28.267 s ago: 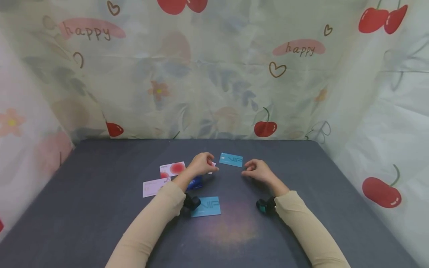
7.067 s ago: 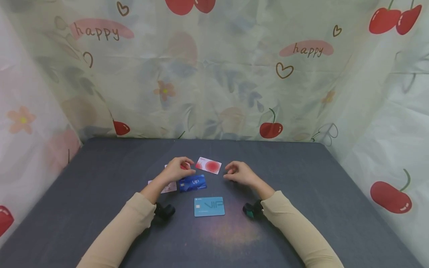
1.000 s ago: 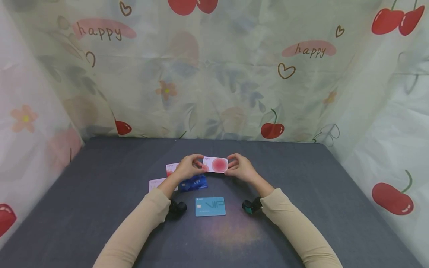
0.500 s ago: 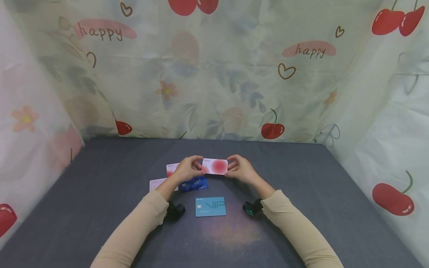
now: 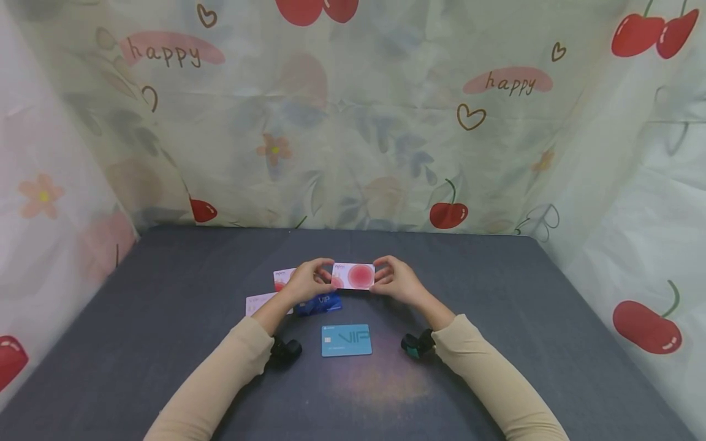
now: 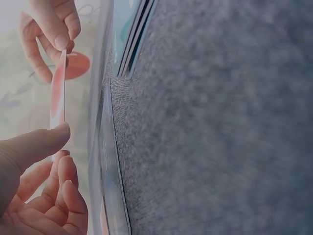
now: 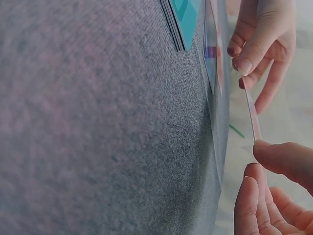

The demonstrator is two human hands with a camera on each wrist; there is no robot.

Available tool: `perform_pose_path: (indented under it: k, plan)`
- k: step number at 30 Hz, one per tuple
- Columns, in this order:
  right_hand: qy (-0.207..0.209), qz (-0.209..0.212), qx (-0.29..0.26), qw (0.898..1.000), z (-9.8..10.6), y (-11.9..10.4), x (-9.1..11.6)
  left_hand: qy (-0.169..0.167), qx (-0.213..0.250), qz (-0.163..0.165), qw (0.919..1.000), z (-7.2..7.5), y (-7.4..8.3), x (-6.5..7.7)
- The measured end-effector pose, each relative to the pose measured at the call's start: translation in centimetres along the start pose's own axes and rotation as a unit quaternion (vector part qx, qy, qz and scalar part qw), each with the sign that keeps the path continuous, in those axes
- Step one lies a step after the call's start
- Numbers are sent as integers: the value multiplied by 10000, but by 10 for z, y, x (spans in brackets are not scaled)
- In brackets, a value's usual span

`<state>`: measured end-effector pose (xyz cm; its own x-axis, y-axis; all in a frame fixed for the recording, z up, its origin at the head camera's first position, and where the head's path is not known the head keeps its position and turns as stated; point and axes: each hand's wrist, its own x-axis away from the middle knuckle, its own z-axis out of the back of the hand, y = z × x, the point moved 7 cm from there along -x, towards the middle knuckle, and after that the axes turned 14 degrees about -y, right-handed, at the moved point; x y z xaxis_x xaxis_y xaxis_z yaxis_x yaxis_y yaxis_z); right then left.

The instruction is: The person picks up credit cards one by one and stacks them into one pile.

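Between my two hands stands a pink and white card [image 5: 354, 276] with a red round print, raised over the back half of the table. My left hand [image 5: 309, 282] pinches its left end between thumb and fingers. At the right end, my right hand [image 5: 399, 283] pinches it the same way. Both wrist views show the card edge-on, with a thumb on the near side. Below my left hand lies a dark blue VIP card [image 5: 322, 302], partly covered by it. A light blue VIP card [image 5: 346, 340] lies nearer me, on top of a small stack [image 7: 182, 24].
Left of the blue card lie a pale pink card [image 5: 259, 302] and another red-printed card [image 5: 282, 277], both partly behind my left hand and arm. A dark grey cloth [image 5: 469, 367] covers the table. Patterned curtains [image 5: 353, 153] close off the back and sides.
Several seconds ago a red-printed card lay slanted between my hands; now both hands hold one up level, slightly lower than a second ago. The light blue card once at the back is gone from there.
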<state>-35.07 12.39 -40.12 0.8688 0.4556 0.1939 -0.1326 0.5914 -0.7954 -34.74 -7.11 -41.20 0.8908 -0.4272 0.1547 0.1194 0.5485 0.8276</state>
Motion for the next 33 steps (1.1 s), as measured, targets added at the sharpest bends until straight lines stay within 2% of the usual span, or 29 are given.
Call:
perform_pose_path:
  k: [14, 21, 33]
  plan:
    - [-50, 148, 8, 9999, -2, -2, 6, -70, 91, -30, 9999, -2, 0, 9]
    - [-115, 200, 49, 9997, -5, -4, 10, -69, 1, -362, 9993, -2, 2, 15]
    - [-154, 192, 33, 9997, -11, -7, 15, -117, -8, -661, 9977, -3, 5, 26]
